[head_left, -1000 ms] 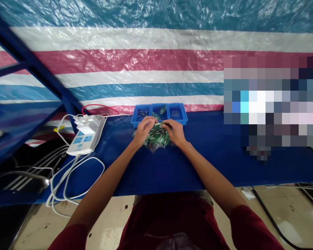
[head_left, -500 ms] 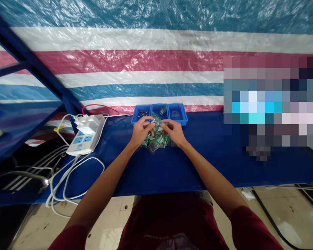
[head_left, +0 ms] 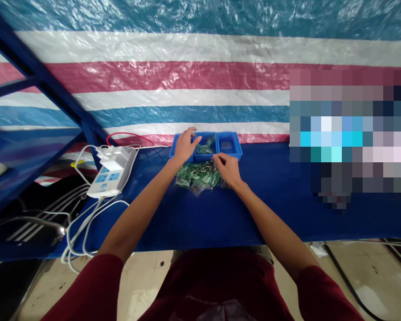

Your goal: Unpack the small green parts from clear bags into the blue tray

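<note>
My left hand (head_left: 186, 146) hovers over the left blue bin (head_left: 172, 152), thumb and fingers apart, and hides most of that bin's inside. My right hand (head_left: 228, 169) is at the upper right edge of a heap of small clear-and-green bags (head_left: 200, 177) with thin metal pieces on and among them. Its thumb and fingers are pinched together; whatever they hold is too small to make out. Behind the heap, the middle blue bin (head_left: 205, 157) holds green plastic bags (head_left: 207, 145). A small clear item lies in the right blue bin (head_left: 239, 154).
A white power strip (head_left: 103, 191) with plugged-in adapters stands on the blue table (head_left: 200, 223) to the left, its white cables (head_left: 83, 227) looping over the front edge. A striped plastic sheet (head_left: 187, 76) hangs behind. The right side is blurred out by large pixels.
My left hand has moved from the heap up over the left bin and opened. My right hand has shifted slightly right and down. More green plastic now shows in the middle bin.
</note>
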A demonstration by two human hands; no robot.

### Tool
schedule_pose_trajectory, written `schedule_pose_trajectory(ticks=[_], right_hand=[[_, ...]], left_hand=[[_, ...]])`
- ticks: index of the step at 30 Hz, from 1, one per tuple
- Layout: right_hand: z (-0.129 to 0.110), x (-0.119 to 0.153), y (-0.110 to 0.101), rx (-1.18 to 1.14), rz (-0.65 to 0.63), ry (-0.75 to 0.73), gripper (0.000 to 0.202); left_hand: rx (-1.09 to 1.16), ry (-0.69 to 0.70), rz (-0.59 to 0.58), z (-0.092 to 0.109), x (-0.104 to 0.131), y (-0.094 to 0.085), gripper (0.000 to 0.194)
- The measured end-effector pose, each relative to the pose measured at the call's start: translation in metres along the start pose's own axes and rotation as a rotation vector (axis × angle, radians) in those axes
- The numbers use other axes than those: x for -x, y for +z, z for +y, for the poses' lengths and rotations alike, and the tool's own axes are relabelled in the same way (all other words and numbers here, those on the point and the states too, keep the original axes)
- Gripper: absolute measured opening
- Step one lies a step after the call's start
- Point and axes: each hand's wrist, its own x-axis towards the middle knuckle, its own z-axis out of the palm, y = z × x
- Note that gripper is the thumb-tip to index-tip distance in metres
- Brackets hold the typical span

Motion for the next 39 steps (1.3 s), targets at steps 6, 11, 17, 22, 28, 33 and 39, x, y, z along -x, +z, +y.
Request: schedule_pose_trajectory(ticks=[6, 11, 17, 22, 28, 33, 39], right_hand=[[0.007, -0.007, -0.015, 0.299, -0.103, -0.125, 0.023], [0.02, 0.007, -0.03, 0.366, -0.359, -0.301, 0.05], [0.039, 0.032, -0.026, 0.501, -0.58, -0.273, 0.107], [0.036, 0.034, -0.019, 0.584, -0.63, -0.216, 0.103], [0.023, 0.033, -0.014, 0.674, -0.702, -0.136, 0.097], [0.02, 0.035, -0.008, 0.688, -0.704, -0.099, 0.094], [0.023, 0.037, -0.002, 0.681, -0.662, -0.094, 0.092]], left_hand=[[-0.121, 0.154, -0.229, 0.016, 0.059, -0.035, 0.034], [-0.221, 0.148, -0.536, 0.006, 0.108, -0.06, 0.065], [-0.464, 0.165, -0.736, -0.009, 0.116, -0.046, 0.101], [-0.534, 0.205, -0.738, -0.007, 0.118, -0.038, 0.097], [-0.559, 0.237, -0.69, -0.007, 0.123, -0.031, 0.084], [-0.535, 0.239, -0.671, -0.009, 0.124, -0.026, 0.079], [-0.53, 0.237, -0.657, -0.009, 0.125, -0.024, 0.075]])
